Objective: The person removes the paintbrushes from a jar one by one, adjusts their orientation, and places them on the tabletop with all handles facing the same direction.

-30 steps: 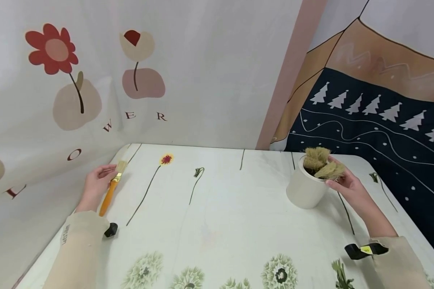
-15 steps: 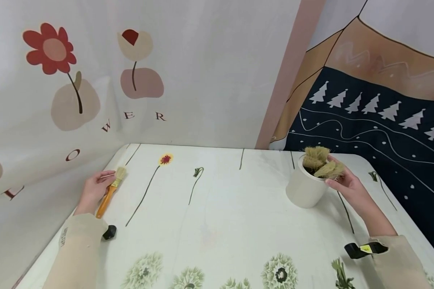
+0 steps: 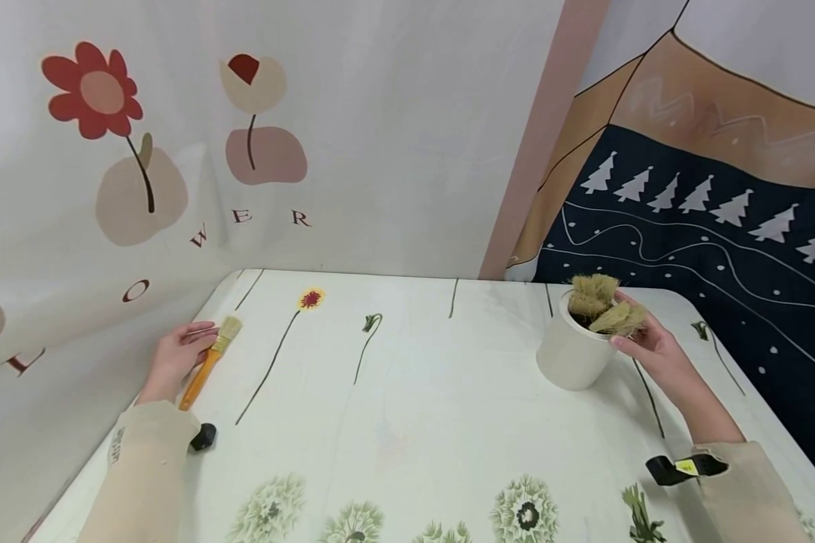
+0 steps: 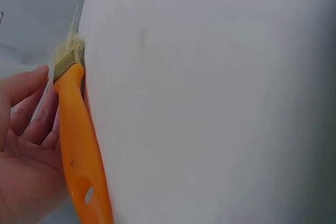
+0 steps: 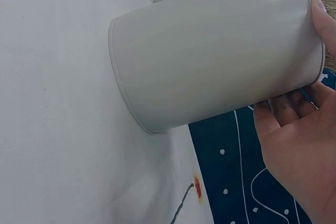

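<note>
An orange-handled paintbrush [image 3: 201, 379] with pale bristles lies on the table at the left. My left hand [image 3: 175, 359] is right beside it, fingers relaxed and thumb apart from the handle in the left wrist view, where the brush [image 4: 80, 129] covers some fingertips. On the right, a white cylindrical pot [image 3: 572, 360] stands with its mouth leaning slightly to the right in the head view. My right hand [image 3: 662, 358] holds its rim, thumb near the lip and fingers round the far side. Two bunches of pale bristles [image 3: 594, 298] stick out of the pot; anything below them is hidden inside.
The white tablecloth [image 3: 414, 407] has printed flowers and dandelion heads. A pale printed curtain [image 3: 394, 136] hangs behind the table, and a dark blue cloth with white trees [image 3: 652, 234] hangs at the right. Each wrist wears a black camera mount [image 3: 686, 469].
The paintbrush has come down at the left, its bristles lower than before, and my left hand has drawn slightly left, leaving the handle. The right hand and the pot have barely moved.
</note>
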`<state>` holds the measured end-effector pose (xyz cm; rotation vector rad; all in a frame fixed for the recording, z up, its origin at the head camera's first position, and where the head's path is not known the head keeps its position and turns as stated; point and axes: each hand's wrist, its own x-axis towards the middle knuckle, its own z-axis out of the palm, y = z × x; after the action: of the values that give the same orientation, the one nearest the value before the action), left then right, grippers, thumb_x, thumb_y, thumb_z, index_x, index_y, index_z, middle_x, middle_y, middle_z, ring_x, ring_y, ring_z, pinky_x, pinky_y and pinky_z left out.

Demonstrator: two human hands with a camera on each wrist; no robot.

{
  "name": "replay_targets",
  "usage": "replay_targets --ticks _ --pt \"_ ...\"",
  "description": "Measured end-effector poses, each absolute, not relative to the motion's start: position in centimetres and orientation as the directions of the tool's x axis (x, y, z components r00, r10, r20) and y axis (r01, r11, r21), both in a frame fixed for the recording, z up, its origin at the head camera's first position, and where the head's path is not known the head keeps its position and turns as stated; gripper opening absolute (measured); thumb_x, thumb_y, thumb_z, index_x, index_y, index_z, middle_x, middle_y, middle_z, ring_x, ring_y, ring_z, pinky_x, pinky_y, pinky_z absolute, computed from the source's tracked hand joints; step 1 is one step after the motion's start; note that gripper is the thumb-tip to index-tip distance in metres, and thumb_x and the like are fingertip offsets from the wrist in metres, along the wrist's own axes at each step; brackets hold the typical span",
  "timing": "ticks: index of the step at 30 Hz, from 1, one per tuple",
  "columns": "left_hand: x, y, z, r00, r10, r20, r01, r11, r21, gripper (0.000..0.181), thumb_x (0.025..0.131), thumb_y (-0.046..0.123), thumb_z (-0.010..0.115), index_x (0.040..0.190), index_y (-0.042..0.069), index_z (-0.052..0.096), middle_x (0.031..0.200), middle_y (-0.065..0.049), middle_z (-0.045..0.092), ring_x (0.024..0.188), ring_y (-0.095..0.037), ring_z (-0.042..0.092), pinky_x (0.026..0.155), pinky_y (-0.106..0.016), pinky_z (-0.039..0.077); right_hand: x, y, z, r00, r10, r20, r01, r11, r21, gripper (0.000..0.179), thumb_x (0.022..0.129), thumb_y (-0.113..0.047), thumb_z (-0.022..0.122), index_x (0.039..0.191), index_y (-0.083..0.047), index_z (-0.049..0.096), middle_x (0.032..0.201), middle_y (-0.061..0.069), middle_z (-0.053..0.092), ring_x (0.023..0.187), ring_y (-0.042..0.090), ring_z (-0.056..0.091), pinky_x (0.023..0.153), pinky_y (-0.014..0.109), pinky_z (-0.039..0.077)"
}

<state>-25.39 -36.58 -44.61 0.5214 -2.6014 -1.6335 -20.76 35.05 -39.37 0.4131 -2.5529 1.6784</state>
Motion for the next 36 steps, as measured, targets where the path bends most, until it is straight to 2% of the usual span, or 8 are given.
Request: replay_targets --ticks 3,8,10,19,26,36 --pt "-25.3 -36.8 -44.6 -0.947 -0.283 -0.149 -0.257 0.395 0.882 0.052 0.099 0.023 0.049 0.142 0.000 0.034 0.132 -0.013 0.047 0.088 0.008 0.051 0.073 -0.010 0.051 -20.8 35.1 -39.3 -0.962 -0.191 0.194 -0.253 0.368 -0.895 0.066 0.098 -0.014 0.050 0.151 -0.029 0.014 0.157 -0.010 0.010 0.141 0.005 0.018 0.089 0.000 0.034" --pt "-25.0 -37.0 -44.2 -0.955 -0.261 -0.140 -0.230 0.358 0.905 0.052 0.098 0.022 0.050 0.142 -0.001 0.034 0.113 0.008 0.052 0.088 0.012 0.052 0.078 -0.012 0.051 -20.8 35.0 -39.3 -0.964 -0.186 0.192 -0.250 0.371 -0.894 0.066 0.098 -0.015 0.050 0.151 -0.029 0.014 0.157 -0.010 0.010 0.141 0.006 0.017 0.089 0.000 0.034" --pt "-24.8 -37.0 -44.0 -0.956 -0.259 -0.135 -0.223 0.350 0.910 0.052 0.098 0.022 0.050 0.142 -0.001 0.034 0.110 0.012 0.052 0.087 0.013 0.053 0.078 -0.012 0.051 -20.8 35.0 -39.3 -0.965 -0.183 0.189 -0.246 0.378 -0.892 0.066 0.098 -0.015 0.050 0.151 -0.029 0.014 0.157 -0.010 0.010 0.141 0.006 0.017 0.089 0.000 0.034" --pt "-24.6 -37.1 -43.9 -0.945 -0.294 -0.144 -0.238 0.314 0.919 0.053 0.096 0.024 0.053 0.141 0.000 0.036 0.103 0.015 0.054 0.086 0.009 0.058 0.079 -0.014 0.052 -20.8 34.9 -39.2 -0.969 -0.175 0.175 -0.230 0.375 -0.898 0.067 0.098 -0.013 0.051 0.151 -0.029 0.014 0.157 -0.010 0.010 0.141 0.007 0.017 0.089 0.001 0.034" --pt "-24.8 -37.3 -43.9 -0.946 -0.287 -0.149 -0.242 0.322 0.915 0.053 0.097 0.024 0.052 0.141 0.001 0.035 0.114 0.004 0.053 0.089 0.008 0.057 0.080 -0.015 0.052 -20.8 34.9 -39.3 -0.968 -0.172 0.182 -0.235 0.374 -0.897 0.067 0.098 -0.012 0.051 0.152 -0.028 0.014 0.157 -0.010 0.010 0.140 0.005 0.018 0.089 0.001 0.034" --pt "-24.7 -37.3 -43.4 -0.954 -0.263 -0.141 -0.217 0.287 0.933 0.053 0.096 0.020 0.054 0.140 -0.002 0.035 0.107 0.010 0.055 0.087 0.008 0.060 0.082 -0.018 0.052 -20.7 34.8 -39.3 -0.970 -0.170 0.176 -0.228 0.373 -0.899 0.066 0.098 -0.014 0.051 0.151 -0.028 0.014 0.157 -0.010 0.010 0.143 0.009 0.015 0.091 0.001 0.034"
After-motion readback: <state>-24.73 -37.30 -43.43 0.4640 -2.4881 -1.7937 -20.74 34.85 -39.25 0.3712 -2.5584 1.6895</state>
